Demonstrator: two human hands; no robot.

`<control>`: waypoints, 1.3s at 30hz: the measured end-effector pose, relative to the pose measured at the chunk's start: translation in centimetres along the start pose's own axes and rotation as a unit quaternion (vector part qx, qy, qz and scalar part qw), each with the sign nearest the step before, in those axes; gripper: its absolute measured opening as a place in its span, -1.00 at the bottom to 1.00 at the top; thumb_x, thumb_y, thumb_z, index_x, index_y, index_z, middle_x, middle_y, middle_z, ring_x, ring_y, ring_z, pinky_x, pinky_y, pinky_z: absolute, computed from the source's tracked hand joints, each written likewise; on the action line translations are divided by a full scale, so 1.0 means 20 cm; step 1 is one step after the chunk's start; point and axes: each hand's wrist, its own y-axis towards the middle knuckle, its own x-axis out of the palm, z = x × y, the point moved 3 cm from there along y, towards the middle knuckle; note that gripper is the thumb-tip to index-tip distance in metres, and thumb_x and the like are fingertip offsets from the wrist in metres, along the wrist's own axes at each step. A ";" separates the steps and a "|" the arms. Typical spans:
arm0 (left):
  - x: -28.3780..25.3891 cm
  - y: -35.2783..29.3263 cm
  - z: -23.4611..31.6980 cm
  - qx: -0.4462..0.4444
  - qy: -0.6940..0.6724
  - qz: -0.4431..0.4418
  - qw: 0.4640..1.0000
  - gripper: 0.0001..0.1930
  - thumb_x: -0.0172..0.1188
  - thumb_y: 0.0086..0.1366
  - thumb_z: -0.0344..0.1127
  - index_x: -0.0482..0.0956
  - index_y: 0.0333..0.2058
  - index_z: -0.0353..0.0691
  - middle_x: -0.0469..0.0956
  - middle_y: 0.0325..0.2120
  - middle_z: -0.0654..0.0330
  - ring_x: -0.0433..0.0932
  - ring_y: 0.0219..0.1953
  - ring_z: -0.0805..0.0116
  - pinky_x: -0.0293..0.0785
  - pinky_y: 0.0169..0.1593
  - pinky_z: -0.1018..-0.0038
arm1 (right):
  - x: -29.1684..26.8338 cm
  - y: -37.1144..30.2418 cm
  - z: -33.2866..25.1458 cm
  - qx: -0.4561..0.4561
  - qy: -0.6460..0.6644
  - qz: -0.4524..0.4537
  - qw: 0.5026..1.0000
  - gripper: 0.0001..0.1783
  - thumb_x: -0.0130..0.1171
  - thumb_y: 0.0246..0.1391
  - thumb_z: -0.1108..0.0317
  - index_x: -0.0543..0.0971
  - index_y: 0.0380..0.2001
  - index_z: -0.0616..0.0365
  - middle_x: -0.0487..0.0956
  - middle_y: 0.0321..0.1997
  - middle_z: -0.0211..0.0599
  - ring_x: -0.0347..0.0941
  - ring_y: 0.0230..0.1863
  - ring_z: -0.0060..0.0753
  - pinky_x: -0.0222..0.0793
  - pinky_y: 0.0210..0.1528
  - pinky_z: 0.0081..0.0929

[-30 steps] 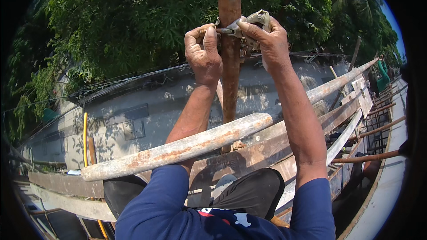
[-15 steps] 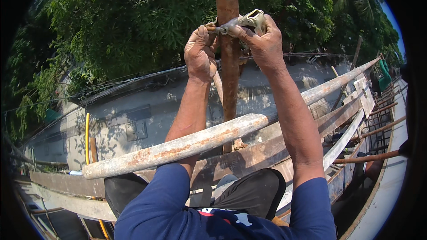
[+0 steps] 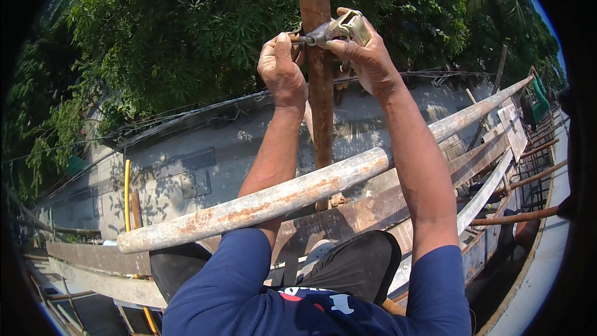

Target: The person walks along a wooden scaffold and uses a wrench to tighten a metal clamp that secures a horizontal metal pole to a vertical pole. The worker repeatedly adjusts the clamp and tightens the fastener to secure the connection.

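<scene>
A rusty upright pole (image 3: 322, 106) stands in front of me. Against it at the upper middle is a metal scaffold clamp (image 3: 348, 27), its hollow, pale jaw part sticking out to the right. My right hand (image 3: 371, 62) grips this jaw part, thumb in front and fingers behind. At the pole's left side my left hand (image 3: 283, 74) has thumb and fingers closed on the clamp's bolt (image 3: 301, 39). Some of the fingers and the clamp's far side are hidden. Below the hands, a pale, rust-stained pipe (image 3: 249, 205) slants across, passing over my left arm.
Wooden planks (image 3: 348, 214) run beneath my legs. Another long pipe (image 3: 479, 112) slopes up to the right, behind my right forearm. Rusty bars (image 3: 516, 219) jut out at the right. A yellow pipe (image 3: 127, 193) stands at the left. Trees, cables and paved ground lie beyond.
The clamp's jaw part has turned and shifted slightly left, with my right hand lower around it. My left hand keeps its hold at the bolt. The view has shifted a little.
</scene>
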 end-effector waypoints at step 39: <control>-0.06 0.02 0.01 0.029 0.049 -0.060 0.997 -0.71 0.10 0.54 -0.08 0.42 -0.14 -0.21 0.60 -0.22 0.14 0.65 -0.14 0.36 0.70 -0.05 0.27 | 0.00 0.03 0.02 -0.039 -0.021 0.005 0.999 -0.52 0.55 -0.05 0.25 0.54 -0.10 0.08 0.61 -0.18 -0.48 0.54 -0.11 -0.59 0.44 0.08 -0.48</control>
